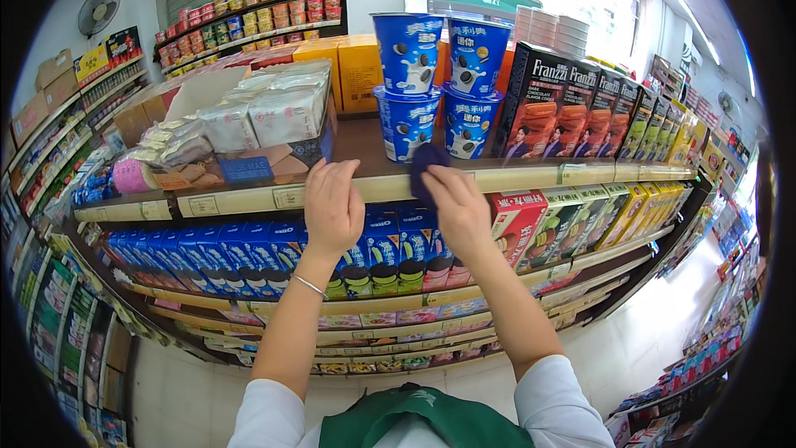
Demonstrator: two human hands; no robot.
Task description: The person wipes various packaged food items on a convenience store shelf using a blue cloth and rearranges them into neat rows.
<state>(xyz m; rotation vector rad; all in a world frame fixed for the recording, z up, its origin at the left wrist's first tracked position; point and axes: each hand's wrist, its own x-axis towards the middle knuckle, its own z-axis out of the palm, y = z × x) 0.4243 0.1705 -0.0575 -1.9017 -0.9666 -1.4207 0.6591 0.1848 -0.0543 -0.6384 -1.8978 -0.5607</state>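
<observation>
My right hand [457, 206] presses a dark purple cloth [425, 175] against the front edge of the top shelf [516, 178]. Just behind the cloth stand blue Oreo cups [407, 121], stacked two high in two columns; the cloth covers part of the lower ones. My left hand [334, 206] holds nothing and rests its fingertips on the shelf's edge, left of the cups. Beside it on the shelf is an open display box [261, 165] of white wrapped packets [289, 117]. Brown bare shelf board [357, 137] shows between that box and the cups.
Black Franzzi cookie boxes [536, 102] line the shelf to the right. Blue Oreo boxes [249, 255] and a red snack box [517, 224] fill the shelf below. Orange cartons [359, 71] stand behind. Other stocked shelves [74, 323] flank the pale tiled floor [168, 373].
</observation>
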